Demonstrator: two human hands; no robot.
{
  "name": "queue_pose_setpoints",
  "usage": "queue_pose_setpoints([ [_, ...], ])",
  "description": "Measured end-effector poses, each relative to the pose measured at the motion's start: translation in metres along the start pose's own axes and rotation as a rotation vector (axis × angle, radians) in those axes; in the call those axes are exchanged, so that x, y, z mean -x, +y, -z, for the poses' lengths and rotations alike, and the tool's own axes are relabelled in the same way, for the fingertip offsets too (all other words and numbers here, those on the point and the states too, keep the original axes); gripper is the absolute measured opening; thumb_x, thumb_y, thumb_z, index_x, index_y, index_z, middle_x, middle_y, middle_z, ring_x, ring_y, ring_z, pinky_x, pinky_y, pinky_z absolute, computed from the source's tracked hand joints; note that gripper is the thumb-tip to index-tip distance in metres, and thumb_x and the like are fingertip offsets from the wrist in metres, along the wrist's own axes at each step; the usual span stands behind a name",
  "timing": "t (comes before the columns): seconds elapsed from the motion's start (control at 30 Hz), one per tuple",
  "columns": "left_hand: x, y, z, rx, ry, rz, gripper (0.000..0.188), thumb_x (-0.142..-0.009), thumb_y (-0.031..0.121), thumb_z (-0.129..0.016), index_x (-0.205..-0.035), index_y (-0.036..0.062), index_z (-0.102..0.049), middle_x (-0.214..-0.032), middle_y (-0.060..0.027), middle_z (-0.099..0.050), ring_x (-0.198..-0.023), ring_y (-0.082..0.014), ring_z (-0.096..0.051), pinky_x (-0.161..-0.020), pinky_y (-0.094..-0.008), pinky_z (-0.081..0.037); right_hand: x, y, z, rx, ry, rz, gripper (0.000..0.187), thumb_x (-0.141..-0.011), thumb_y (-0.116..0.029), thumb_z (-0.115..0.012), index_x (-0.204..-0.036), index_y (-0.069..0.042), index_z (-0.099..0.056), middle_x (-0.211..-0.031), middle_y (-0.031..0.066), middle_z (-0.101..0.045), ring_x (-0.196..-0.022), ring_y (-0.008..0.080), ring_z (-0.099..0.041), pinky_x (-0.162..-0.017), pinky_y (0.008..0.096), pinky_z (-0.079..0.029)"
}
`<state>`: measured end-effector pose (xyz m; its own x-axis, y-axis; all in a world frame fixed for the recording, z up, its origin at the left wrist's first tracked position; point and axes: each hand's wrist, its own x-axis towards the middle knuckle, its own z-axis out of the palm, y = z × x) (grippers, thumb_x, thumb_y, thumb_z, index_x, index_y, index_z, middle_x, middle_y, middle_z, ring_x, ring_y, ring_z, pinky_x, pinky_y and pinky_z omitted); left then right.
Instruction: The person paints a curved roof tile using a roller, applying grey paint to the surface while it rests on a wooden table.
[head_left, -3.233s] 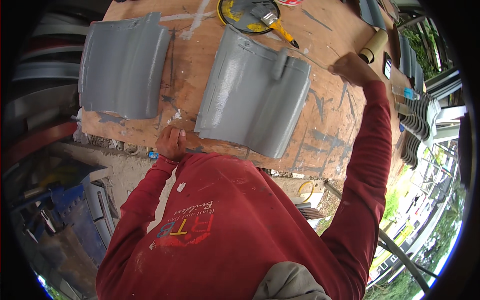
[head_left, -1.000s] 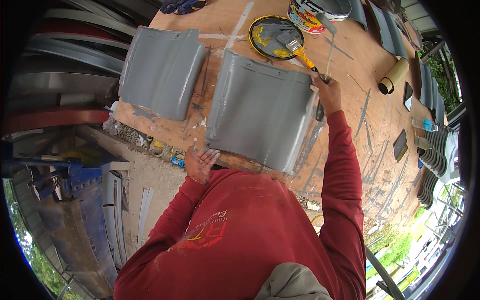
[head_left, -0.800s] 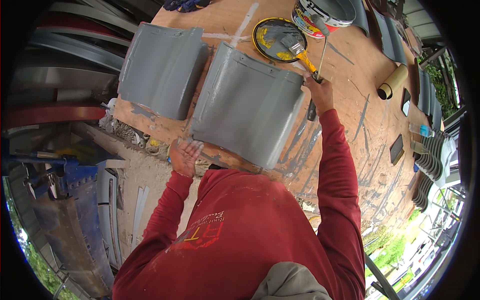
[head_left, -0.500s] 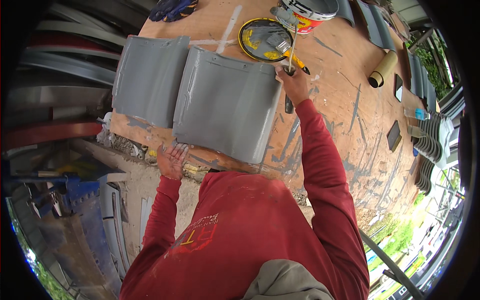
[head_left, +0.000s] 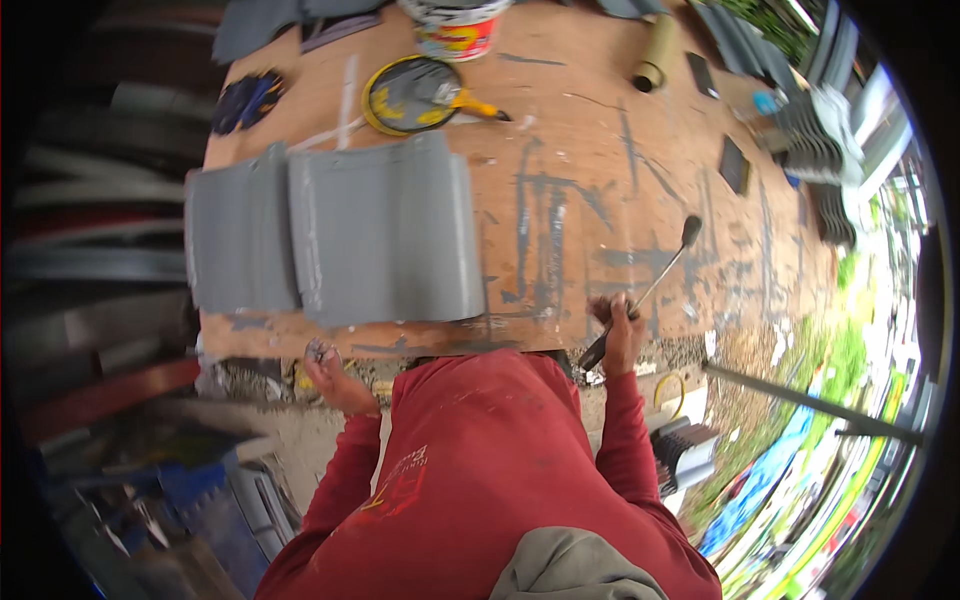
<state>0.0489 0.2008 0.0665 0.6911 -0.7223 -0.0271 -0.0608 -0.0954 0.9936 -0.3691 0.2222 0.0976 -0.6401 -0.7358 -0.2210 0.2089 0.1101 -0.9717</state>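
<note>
My right hand (head_left: 622, 335) is closed round the black handle of a small paint roller (head_left: 662, 275), near the table's front edge. The roller's thin metal rod points up and right, and its dark head is over the wooden table. My left hand (head_left: 340, 378) is just off the front edge, below the tiles, with paint-smeared fingers apart and nothing in them. Two grey roof tiles lie side by side on the table, one larger-looking tile (head_left: 385, 235) and one at its left (head_left: 238, 240). Neither hand touches them.
Behind the tiles are a paint bucket (head_left: 455, 32), a lid (head_left: 395, 97) with a yellow-handled brush (head_left: 468, 101) on it, and dark gloves (head_left: 247, 102). A cardboard tube (head_left: 657, 55), phone-like dark objects and stacked tiles (head_left: 815, 145) line the far and right side.
My right hand has moved right and toward me with the roller, away from the larger tile's edge. My left hand has drawn off the tile's lower corner. The view has shifted.
</note>
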Motion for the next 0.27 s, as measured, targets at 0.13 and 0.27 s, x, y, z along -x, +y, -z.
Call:
queue_pose_setpoints([
  [0.13,0.015,0.033,-0.041,0.238,-0.385,-0.071,0.033,-0.102,0.015,-0.056,-0.131,-0.0019,-0.052,-0.12,-0.0088,-0.055,-0.11,-0.017,-0.053,-0.104,-0.0339,-0.042,0.081,0.018,0.033,-0.098,0.273,-0.124,0.035,-0.106,-0.032,-0.06,-0.09,0.0,-0.065,-0.082,0.0144,-0.072,-0.073,0.0224,-0.07,-0.069,0.034,-0.057],
  [0.27,0.033,0.043,-0.093,0.276,-0.775,-0.104,0.036,-0.101,0.017,-0.061,-0.131,-0.0007,-0.052,-0.121,-0.0077,-0.054,-0.11,-0.0171,-0.052,-0.105,-0.0346,-0.041,0.122,0.014,0.054,-0.149,0.315,-0.064,0.036,-0.106,-0.032,-0.059,-0.093,0.001,-0.064,-0.078,0.0175,-0.071,-0.072,0.0242,-0.072,-0.068,0.0347,-0.059],
])
